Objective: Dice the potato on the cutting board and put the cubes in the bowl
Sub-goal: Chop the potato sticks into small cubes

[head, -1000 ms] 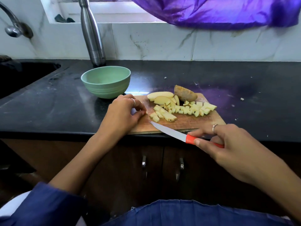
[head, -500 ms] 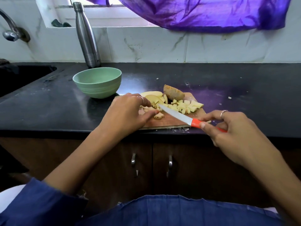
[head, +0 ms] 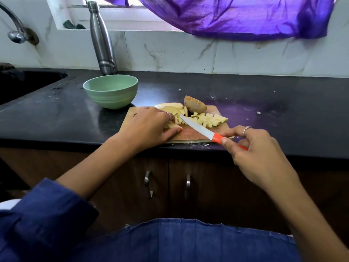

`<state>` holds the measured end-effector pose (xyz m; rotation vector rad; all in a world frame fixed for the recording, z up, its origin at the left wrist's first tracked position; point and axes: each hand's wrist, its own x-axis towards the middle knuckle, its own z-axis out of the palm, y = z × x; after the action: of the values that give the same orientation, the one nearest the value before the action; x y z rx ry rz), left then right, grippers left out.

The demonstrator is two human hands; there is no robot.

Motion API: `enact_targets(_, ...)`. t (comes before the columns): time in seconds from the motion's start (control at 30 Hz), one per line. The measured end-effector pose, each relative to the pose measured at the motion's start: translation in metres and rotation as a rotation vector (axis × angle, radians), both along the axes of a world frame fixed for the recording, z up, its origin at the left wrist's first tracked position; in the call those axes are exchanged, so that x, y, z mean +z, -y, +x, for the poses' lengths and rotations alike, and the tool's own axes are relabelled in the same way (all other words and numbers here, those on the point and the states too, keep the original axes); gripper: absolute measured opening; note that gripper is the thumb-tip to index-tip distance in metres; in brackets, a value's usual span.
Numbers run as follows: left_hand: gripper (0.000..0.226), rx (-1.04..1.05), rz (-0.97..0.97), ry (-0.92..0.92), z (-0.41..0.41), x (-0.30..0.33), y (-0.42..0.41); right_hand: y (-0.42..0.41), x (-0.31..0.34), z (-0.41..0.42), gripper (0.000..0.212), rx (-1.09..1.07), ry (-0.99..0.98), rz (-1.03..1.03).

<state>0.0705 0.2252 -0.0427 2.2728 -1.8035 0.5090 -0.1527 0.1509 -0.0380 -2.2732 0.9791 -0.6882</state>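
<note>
A wooden cutting board [head: 190, 133] lies at the counter's front edge. On it are a pile of potato cubes [head: 209, 120], pale potato slices [head: 170, 106] and an unpeeled potato end [head: 195, 107]. My left hand [head: 149, 127] lies over the board's left part, fingers curled round a few potato pieces [head: 172, 125]. My right hand [head: 251, 146] grips the orange handle of a knife [head: 196, 127], whose blade points up-left with its tip among the cubes beside my left fingers. A green bowl [head: 111, 91] stands behind the board to the left; nothing shows inside it.
A steel bottle [head: 103, 38] stands against the tiled wall behind the bowl. A dark sink [head: 22, 82] with a tap [head: 17, 33] is at the left. Purple cloth [head: 236, 14] hangs above. Cabinet doors with handles [head: 187, 186] are below the counter edge.
My left hand has slid right over the potato pieces and closed around some. The knife has moved up and forward, its tip now among the cubes. My head has drawn back.
</note>
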Motion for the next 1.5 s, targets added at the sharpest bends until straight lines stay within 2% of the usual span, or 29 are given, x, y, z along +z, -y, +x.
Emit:
enact_targets(0.17,0.079,0.031,0.022,-0.077,0.011,0.003,-0.001,-0.001,-0.002,-0.002,0.005,0.01,0.003,-0.007)
enact_targets(0.3,0.074,0.126,0.013,-0.156,0.01,0.005,-0.001,-0.004,0.001,-0.003,0.009,0.035,-0.009,-0.021)
enact_targets(0.47,0.078,0.128,-0.018,-0.335,0.013,0.004,0.003,-0.005,0.002,-0.004,0.015,0.016,-0.022,-0.012)
enact_targets(0.6,0.066,0.156,-0.001,-0.413,0.012,0.005,0.007,-0.005,0.003,-0.006,0.015,0.013,-0.021,-0.01)
enact_targets(0.77,0.062,0.144,-0.045,-0.519,0.009,0.001,0.006,-0.008,0.005,-0.007,0.008,0.039,0.0,-0.009)
enact_targets(1.17,0.059,0.055,-0.248,-0.537,-0.002,0.002,0.011,-0.005,0.003,-0.01,0.007,0.028,-0.006,-0.012)
enact_targets(1.37,0.047,0.006,-0.26,-0.681,0.006,0.009,0.009,-0.004,0.001,-0.011,0.01,0.018,-0.003,-0.011)
enact_targets(1.5,0.027,0.041,-0.348,-0.902,0.011,0.012,0.012,-0.005,0.0,-0.011,0.012,0.038,0.011,-0.018)
